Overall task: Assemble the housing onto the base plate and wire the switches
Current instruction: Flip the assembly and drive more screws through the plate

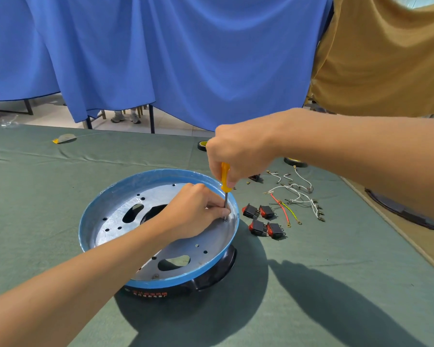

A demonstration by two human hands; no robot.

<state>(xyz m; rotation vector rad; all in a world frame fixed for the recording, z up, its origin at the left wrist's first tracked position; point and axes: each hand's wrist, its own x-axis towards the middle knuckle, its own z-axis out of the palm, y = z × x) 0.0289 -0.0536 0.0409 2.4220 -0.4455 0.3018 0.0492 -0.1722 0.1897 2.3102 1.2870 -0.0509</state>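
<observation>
A round metal base plate (201,242) with a blue rim lies on a black housing (218,269) on the green cloth. My right hand (238,151) grips a yellow-handled screwdriver (225,177) held upright, its tip down at a screw near the plate's right edge. There my left hand (193,211) pinches the shaft just above the tip. Several black switches (263,220) with red rockers lie to the right of the plate. Loose white, red and yellow wires (296,199) lie beyond them.
Two black tape rolls (202,145) (295,162) sit behind my right hand. A yellow and grey scrap (64,139) lies far left. A dark round part (406,211) rests at the right table edge. Blue and tan cloths hang behind the table.
</observation>
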